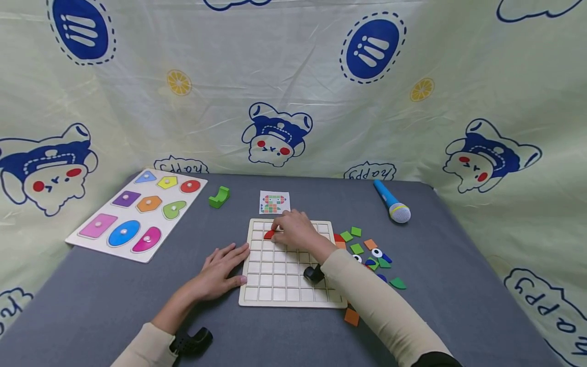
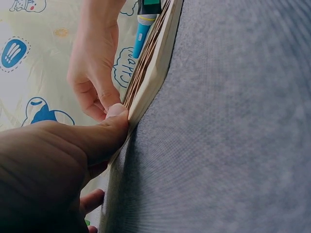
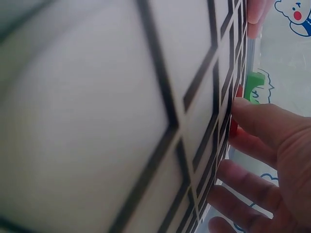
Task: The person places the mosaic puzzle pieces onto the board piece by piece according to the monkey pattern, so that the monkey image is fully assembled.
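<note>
Work looking barely begun: a red piece (image 1: 269, 235) is lying on the board's (image 1: 266, 281) far side, toward its left corner; other visible cells are showing nothing set, the right sleeve (image 1: 380, 306) hiding some. Right hand (image 1: 298, 232) is pinching red between thumb and finger; one piece or two, cannot tell. Left hand (image 1: 215, 275) is resting at the board's left edge, fingers relaxed. Loose pieces (image 1: 356, 248) are lying right of the board, seemingly all left to place.

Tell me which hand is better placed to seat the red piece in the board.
Right, most likely: the right hand pinches the red piece toward the far edge of the board, while the left hand touches the board's left edge.
</note>
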`<state>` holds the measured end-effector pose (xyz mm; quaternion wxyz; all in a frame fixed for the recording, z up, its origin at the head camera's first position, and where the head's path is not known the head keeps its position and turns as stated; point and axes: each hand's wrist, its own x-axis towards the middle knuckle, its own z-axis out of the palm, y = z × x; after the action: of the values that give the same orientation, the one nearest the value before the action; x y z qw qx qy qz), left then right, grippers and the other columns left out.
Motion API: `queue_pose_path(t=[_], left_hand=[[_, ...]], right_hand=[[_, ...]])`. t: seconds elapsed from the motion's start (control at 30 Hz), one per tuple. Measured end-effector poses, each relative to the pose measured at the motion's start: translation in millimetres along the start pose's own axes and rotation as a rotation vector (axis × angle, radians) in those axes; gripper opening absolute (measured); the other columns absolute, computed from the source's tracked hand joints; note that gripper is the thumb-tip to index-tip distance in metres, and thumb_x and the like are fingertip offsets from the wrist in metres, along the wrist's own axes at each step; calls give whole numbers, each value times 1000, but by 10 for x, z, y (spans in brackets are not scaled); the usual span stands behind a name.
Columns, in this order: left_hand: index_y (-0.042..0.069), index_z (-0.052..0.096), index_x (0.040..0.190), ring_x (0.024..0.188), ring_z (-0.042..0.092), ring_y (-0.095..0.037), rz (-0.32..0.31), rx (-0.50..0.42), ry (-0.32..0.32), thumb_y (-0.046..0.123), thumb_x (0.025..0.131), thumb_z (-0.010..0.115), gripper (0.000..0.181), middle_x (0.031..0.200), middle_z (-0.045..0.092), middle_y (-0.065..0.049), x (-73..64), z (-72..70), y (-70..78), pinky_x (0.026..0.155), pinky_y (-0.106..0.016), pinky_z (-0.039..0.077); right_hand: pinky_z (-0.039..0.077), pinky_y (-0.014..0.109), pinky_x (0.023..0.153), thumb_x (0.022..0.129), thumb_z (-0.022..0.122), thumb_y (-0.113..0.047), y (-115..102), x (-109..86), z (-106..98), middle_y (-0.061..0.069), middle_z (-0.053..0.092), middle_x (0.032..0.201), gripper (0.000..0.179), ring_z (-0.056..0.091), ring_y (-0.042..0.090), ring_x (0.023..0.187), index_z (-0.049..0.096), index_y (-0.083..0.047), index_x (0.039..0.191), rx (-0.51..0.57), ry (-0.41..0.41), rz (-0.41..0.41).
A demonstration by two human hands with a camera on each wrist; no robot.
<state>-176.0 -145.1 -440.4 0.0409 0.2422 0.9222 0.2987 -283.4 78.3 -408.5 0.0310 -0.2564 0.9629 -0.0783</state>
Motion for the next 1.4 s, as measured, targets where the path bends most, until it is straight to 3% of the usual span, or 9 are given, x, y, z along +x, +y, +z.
queue_pose_path(t=[0.23, 0.5, 0.8, 1.13, 1.4], left_hand=[[4, 39, 143, 140, 24, -42, 24, -7, 31, 26, 88, 64, 65, 151, 37, -13, -15, -3, 13, 107, -66, 11], [6, 37, 145, 142, 22, -40, -5, 9, -5, 27, 91, 61, 63, 153, 33, -10, -11, -20, 9, 108, -66, 10], [6, 36, 145, 143, 21, -40, -2, -2, -9, 27, 90, 62, 64, 154, 33, -11, -10, -18, 17, 109, -66, 9], [5, 36, 145, 142, 22, -41, 5, 1, -4, 27, 91, 62, 64, 153, 33, -11, -20, -22, 22, 108, -66, 10], [5, 36, 145, 142, 22, -41, -8, 9, -9, 25, 90, 63, 64, 153, 33, -11, -9, -23, 32, 109, -66, 10]], right_hand=[[36, 31, 75, 86, 69, -37, 13, -4, 18, -2, 63, 101, 25, 49, 17, 89, 71, -24, 106, 12, 3, -5], [34, 30, 72, 87, 66, -36, 21, 1, 33, -2, 63, 99, 22, 48, 16, 85, 71, -25, 106, 2, 21, -15], [38, 38, 83, 87, 66, -35, 138, -91, -83, 0, 63, 101, 27, 50, 18, 94, 69, -22, 110, 89, 33, 23], [35, 44, 86, 87, 67, -33, 735, -470, -283, 8, 61, 105, 32, 48, 23, 99, 68, -14, 113, 179, 139, 99], [34, 49, 87, 87, 67, -32, 1326, -761, -309, 11, 60, 105, 34, 46, 28, 101, 67, -11, 113, 176, 137, 202]])
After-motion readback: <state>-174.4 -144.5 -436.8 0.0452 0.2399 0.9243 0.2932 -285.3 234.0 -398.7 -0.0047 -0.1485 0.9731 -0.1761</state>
